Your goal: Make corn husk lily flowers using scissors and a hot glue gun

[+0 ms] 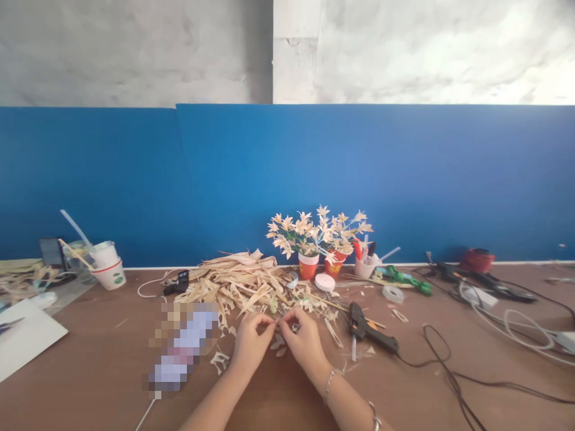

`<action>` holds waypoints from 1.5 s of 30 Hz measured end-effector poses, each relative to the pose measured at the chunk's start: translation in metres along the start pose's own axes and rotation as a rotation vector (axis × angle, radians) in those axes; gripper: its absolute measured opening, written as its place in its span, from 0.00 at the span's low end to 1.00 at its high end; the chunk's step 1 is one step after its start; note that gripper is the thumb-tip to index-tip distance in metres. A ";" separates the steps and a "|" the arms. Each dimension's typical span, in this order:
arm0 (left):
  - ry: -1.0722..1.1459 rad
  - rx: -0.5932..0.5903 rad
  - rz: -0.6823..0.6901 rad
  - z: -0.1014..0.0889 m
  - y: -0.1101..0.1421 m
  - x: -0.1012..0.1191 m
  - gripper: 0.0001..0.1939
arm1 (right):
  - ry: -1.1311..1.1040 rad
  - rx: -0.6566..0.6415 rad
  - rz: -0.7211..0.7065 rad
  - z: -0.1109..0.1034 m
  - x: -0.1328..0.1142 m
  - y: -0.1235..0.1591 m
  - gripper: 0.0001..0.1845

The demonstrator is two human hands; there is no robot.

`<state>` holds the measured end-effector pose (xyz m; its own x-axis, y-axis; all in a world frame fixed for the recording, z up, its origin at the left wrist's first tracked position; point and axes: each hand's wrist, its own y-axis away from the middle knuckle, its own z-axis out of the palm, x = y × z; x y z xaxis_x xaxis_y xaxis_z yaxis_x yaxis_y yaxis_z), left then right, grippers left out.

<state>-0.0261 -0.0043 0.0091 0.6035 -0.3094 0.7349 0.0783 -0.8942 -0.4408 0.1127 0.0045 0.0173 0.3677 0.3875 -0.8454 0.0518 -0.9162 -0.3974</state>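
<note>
My left hand [254, 336] and my right hand [302, 335] meet low over the brown table, fingertips pinched close together. Whatever sits between the fingertips is too small to make out. Just beyond them spreads a pile of dry, pale husk strips [242, 278], with small cut scraps [278, 342] lying under and around my fingers. Right of my right hand rests a black hot glue gun [371, 332] on its side. Behind the pile, pale star-shaped flowers [321, 230] on green stems stand in a red paper cup [308, 267] and a second patterned red cup [335, 263].
To the left are a blurred-out device [184, 347] with a white cable, white paper cups [109, 272] and a white sheet [27, 335]. At right lie a clear tape roll [393, 293], green tape [406, 279], and tangled cables [453, 377]. A blue partition [287, 167] closes the back.
</note>
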 end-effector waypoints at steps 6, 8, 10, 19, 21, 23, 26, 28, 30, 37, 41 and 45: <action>-0.019 0.002 0.026 -0.001 0.000 0.002 0.06 | 0.011 0.017 -0.006 0.001 0.002 0.001 0.04; -0.024 0.004 0.044 -0.001 0.000 0.003 0.06 | 0.001 0.030 -0.004 0.001 0.003 0.001 0.05; -0.031 0.004 0.056 -0.001 0.000 0.003 0.06 | 0.006 0.038 -0.008 0.002 0.003 0.001 0.05; -0.056 0.017 0.077 -0.002 0.000 0.005 0.07 | 0.147 0.001 -0.046 0.000 -0.002 0.000 0.04; -0.048 0.010 0.069 -0.002 0.001 0.005 0.07 | 0.151 0.006 -0.063 -0.001 -0.002 0.001 0.03; -0.033 0.008 0.050 -0.002 0.000 0.004 0.07 | 0.120 0.006 -0.078 -0.003 -0.003 0.001 0.04; 0.008 0.002 -0.008 -0.002 -0.001 0.001 0.06 | 0.032 0.005 -0.065 -0.007 -0.003 0.000 0.11; 0.056 -0.025 -0.052 -0.002 -0.001 0.000 0.06 | -0.028 -0.006 -0.038 -0.010 0.000 -0.001 0.13; 0.110 -0.065 -0.085 -0.001 -0.002 0.000 0.06 | -0.080 -0.043 -0.028 -0.012 0.004 -0.003 0.14; 0.275 -0.167 -0.186 -0.004 -0.001 0.010 0.06 | -0.147 -0.180 -0.068 -0.017 0.010 -0.008 0.10; 0.348 -0.199 -0.228 -0.005 -0.001 0.011 0.07 | -0.157 -0.175 -0.030 -0.017 0.007 -0.008 0.08; 0.380 -0.157 -0.216 -0.002 -0.001 0.006 0.06 | -0.183 -0.162 0.027 -0.015 0.008 -0.008 0.10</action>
<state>-0.0241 -0.0054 0.0150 0.2503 -0.1811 0.9511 0.0312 -0.9803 -0.1949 0.1288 0.0135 0.0188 0.1975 0.3611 -0.9114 0.1976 -0.9253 -0.3237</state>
